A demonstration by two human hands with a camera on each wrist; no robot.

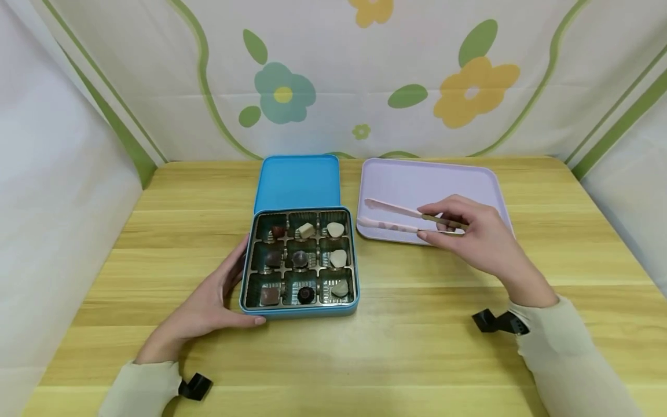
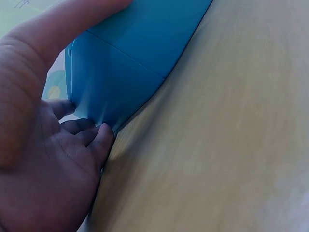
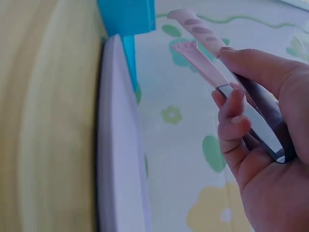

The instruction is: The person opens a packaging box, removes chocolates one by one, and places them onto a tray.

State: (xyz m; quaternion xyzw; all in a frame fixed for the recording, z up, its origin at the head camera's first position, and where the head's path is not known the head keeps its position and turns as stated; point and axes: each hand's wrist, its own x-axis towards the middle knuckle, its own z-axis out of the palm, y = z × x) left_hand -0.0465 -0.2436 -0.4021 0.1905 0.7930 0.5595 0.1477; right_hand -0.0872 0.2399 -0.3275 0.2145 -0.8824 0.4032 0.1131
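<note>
A blue tin [image 1: 299, 313] holds chocolates in a divided tray, one in each compartment, in dark, brown and cream colours. At its near left corner my left hand [image 1: 208, 304] steadies it, thumb along the front wall and fingers against the left side; the left wrist view shows these fingers on the blue wall [image 2: 116, 72]. My right hand [image 1: 476, 231] holds pink-tipped tongs [image 1: 392, 208] between thumb and fingers, above the lilac tray [image 1: 458, 179]. In the right wrist view the tips of the tongs [image 3: 205, 67] stand apart with nothing between them.
The tin's blue lid [image 1: 299, 182] lies flat behind it, left of the lilac tray. Behind the wooden table [image 1: 365, 359] hangs a flowered cloth [image 1: 339, 75]. White cloth also stands at both sides.
</note>
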